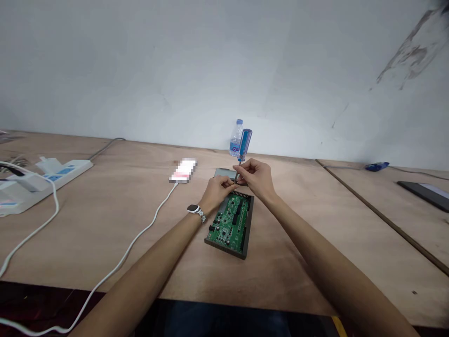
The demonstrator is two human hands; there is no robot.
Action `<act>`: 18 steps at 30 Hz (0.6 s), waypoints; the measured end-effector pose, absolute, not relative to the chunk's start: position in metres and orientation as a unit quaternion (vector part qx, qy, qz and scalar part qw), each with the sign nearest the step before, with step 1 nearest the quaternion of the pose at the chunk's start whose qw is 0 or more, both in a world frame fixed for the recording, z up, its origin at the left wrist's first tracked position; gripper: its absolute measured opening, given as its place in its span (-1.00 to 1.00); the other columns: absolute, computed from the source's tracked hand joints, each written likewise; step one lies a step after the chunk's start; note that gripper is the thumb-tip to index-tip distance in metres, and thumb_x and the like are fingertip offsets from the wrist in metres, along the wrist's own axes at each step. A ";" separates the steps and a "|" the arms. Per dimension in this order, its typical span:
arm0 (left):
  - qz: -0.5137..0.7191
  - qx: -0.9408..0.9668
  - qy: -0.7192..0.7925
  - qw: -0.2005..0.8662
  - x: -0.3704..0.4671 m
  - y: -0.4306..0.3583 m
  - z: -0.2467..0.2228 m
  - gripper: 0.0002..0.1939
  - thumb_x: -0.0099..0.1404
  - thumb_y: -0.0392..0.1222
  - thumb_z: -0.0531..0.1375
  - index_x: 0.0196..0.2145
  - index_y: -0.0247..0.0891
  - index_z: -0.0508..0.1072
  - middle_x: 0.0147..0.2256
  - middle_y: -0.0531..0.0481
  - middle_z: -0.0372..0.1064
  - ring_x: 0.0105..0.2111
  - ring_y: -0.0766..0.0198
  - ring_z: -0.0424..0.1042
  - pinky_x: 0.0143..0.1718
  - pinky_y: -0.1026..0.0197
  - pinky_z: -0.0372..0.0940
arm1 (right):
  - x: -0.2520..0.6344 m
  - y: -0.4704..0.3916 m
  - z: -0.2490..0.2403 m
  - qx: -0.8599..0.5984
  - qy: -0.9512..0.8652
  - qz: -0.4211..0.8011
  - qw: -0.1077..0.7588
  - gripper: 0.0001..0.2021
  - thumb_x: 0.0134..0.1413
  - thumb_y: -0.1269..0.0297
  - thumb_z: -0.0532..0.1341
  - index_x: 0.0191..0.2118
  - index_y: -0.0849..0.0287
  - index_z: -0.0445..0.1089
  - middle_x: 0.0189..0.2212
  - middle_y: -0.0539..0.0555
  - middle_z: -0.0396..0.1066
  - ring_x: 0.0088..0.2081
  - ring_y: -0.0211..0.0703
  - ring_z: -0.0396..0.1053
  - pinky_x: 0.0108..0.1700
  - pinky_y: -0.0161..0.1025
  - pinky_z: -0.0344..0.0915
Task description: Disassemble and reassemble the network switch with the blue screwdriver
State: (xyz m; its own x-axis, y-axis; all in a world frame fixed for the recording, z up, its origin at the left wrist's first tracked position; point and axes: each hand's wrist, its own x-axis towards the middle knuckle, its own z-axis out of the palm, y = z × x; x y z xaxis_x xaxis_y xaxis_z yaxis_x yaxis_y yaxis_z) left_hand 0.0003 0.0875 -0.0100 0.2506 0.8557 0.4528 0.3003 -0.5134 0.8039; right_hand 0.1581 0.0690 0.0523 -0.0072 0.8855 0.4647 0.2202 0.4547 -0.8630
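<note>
My right hand [257, 177] pinches the metal shaft of a screwdriver [245, 142] with a clear blue handle. The screwdriver stands nearly upright, handle up, over the far end of a green circuit board [229, 220] set in a dark, shallow case [249, 224]. My left hand [218, 191] is at the same end, its fingers pinched together by the lower shaft and tip. What those fingers hold, if anything, is hidden. Behind my hands lies a flat grey piece [226, 173], partly covered by them.
A water bottle [235, 140] stands by the wall. To the left are a phone [184, 169] on a white cable [140, 232] and a power strip [70, 171] with plugs. A dark flat device [424, 193] and a blue object [377, 166] lie at right, past a table seam.
</note>
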 end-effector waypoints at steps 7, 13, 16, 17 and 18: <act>0.411 0.786 0.357 0.293 -0.010 0.088 -0.006 -0.70 0.38 -0.01 0.17 -0.10 -0.18 0.61 -0.16 -0.10 0.54 -0.17 0.11 0.47 -0.12 0.13 0.33 | 0.165 0.073 0.051 -0.395 -0.687 0.311 0.525 -0.65 0.11 -0.07 0.31 -0.32 0.17 0.44 -0.49 0.05 0.50 -0.46 -0.12 0.52 -0.33 -0.13 0.55; 0.416 0.783 0.365 0.284 -0.011 0.088 -0.004 -0.75 0.34 -0.02 0.22 -0.25 -0.22 0.62 -0.28 -0.05 0.54 -0.25 0.13 0.44 -0.19 0.14 0.29 | 0.166 0.072 0.052 -0.398 -0.721 0.284 0.492 -0.64 0.20 -0.06 0.23 -0.17 0.17 0.48 -0.31 0.10 0.55 -0.42 -0.16 0.51 -0.30 -0.16 0.54; 0.433 0.769 0.377 0.283 -0.009 0.089 -0.005 -0.77 0.31 -0.03 0.26 -0.33 -0.24 0.59 -0.33 -0.04 0.52 -0.28 0.15 0.44 -0.21 0.15 0.28 | 0.164 0.072 0.050 -0.424 -0.698 0.248 0.520 -0.64 0.07 -0.03 0.35 -0.20 0.18 0.49 -0.33 0.11 0.55 -0.39 -0.12 0.52 -0.32 -0.16 0.53; 0.436 0.766 0.381 0.280 -0.009 0.089 -0.006 -0.77 0.30 -0.03 0.27 -0.35 -0.25 0.58 -0.34 -0.04 0.52 -0.28 0.15 0.44 -0.22 0.15 0.28 | 0.163 0.072 0.049 -0.432 -0.692 0.244 0.525 -0.66 0.05 -0.03 0.37 -0.26 0.18 0.49 -0.38 0.10 0.54 -0.40 -0.11 0.52 -0.33 -0.16 0.53; 0.438 0.764 0.385 0.277 -0.009 0.089 -0.006 -0.77 0.29 -0.02 0.28 -0.36 -0.25 0.58 -0.34 -0.04 0.51 -0.29 0.15 0.44 -0.21 0.15 0.29 | 0.163 0.073 0.048 -0.436 -0.689 0.244 0.524 -0.67 0.05 -0.03 0.36 -0.32 0.18 0.48 -0.42 0.10 0.53 -0.42 -0.10 0.51 -0.34 -0.16 0.52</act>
